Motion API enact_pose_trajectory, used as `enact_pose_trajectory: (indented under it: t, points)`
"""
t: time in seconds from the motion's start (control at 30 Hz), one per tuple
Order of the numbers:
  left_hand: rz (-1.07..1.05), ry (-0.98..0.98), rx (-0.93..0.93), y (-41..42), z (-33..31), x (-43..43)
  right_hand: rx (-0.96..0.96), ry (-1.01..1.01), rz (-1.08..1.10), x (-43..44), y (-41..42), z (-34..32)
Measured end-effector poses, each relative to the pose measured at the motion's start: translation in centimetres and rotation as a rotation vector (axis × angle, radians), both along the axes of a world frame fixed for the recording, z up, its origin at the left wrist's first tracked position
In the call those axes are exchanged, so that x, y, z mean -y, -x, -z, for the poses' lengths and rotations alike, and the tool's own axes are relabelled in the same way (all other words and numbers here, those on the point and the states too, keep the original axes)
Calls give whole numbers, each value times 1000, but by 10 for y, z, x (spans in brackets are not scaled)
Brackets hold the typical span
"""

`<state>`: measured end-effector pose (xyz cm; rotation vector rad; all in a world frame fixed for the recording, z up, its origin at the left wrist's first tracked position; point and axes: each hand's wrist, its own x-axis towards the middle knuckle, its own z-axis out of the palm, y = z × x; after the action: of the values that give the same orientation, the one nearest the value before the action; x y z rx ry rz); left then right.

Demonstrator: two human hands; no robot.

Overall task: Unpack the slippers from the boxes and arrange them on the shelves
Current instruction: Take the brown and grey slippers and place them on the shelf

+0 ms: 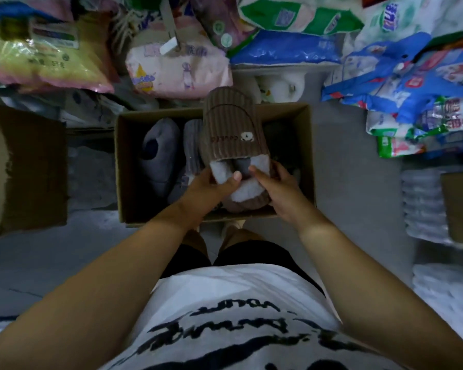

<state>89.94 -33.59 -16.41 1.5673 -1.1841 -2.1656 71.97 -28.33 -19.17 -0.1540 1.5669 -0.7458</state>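
Brown slipper (231, 132) between my hands, above open box (309, 156) on floor. Left hand (214, 184) grips its heel; right hand (277, 184) grips opposite side. Grey slippers (159, 153) inside, left half.

I hold the brown slipper (230, 126), ribbed with a bear patch, by its white fleecy heel end between my left hand (214, 188) and right hand (278, 185), toe pointing away. Grey slippers (158, 156) lie left of my grip in the open box (306, 145).
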Motion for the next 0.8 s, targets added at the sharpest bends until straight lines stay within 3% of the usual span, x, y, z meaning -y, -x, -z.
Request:
enact_pose_trajectory:
  t: [0.13,0.27,0.37,0.47,0.57,0.67,0.8]
  points:
    - [-19,-86,46,16,5,42,-66,-1,-112,-14,49,7]
    - [-118,-18,97,20,10,96,-20,-15,-333,-12,78,5]
    - [85,-21,206,16,16,124,-25,4,-366,-5,79,0]
    - [79,-25,246,-6,18,137,-61,60,-139,3,65,0]
    - [-193,-46,232,-47,9,133,-38,54,186,10,43,-2]
    - [-439,-110,249,-102,3,118,104,-19,323,19,5,4]
    - [-673,-189,216,-150,-2,96,471,-82,408,45,-68,2]
